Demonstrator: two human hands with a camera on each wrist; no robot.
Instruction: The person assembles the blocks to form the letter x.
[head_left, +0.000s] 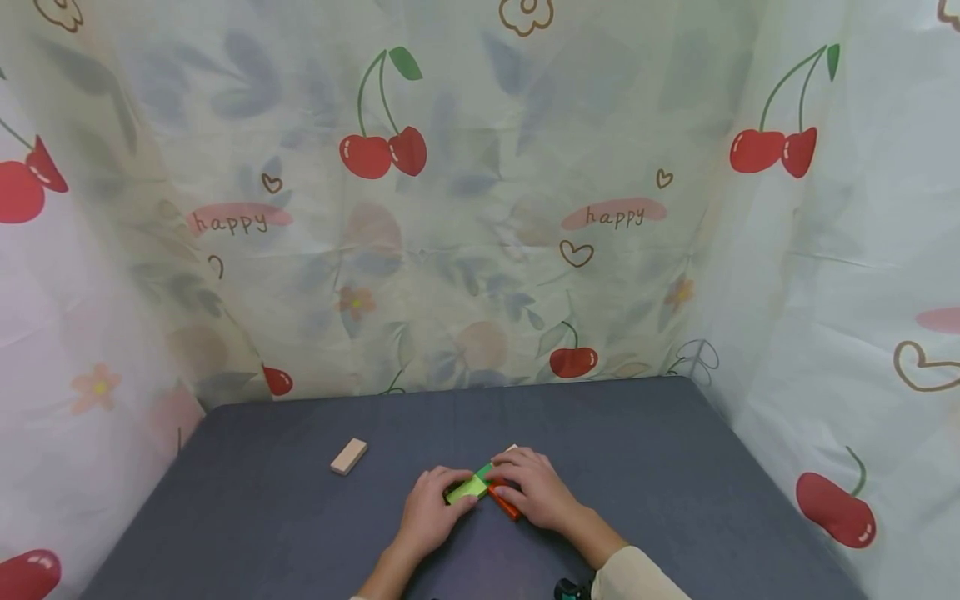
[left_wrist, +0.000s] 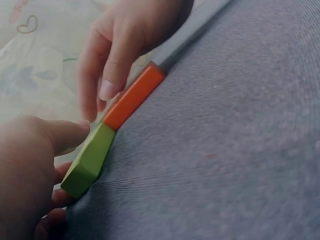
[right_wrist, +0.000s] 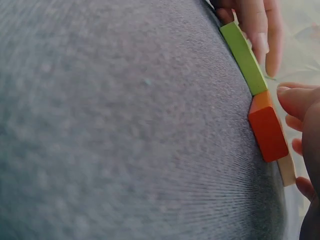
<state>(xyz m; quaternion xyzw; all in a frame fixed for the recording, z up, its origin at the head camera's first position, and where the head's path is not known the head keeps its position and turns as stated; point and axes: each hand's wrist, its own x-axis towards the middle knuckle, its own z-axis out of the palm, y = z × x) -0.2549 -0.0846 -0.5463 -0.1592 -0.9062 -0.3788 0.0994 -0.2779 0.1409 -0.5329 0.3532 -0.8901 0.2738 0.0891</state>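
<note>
A light green block lies on the table between the thumb and fingers of my left hand, which holds it by its sides. One end of it meets an orange-red block, and the two form an angle. Beyond them a darker green block shows partly. My right hand hovers over the orange-red block, its thumb apart from that block in the right wrist view. A plain wooden block sits behind the orange-red one, close to a right fingertip, and is mostly hidden in the head view.
Another plain wooden block lies apart, toward the back left of the dark grey table. Printed curtains stand behind the table and along both sides. A small black device is by the right sleeve.
</note>
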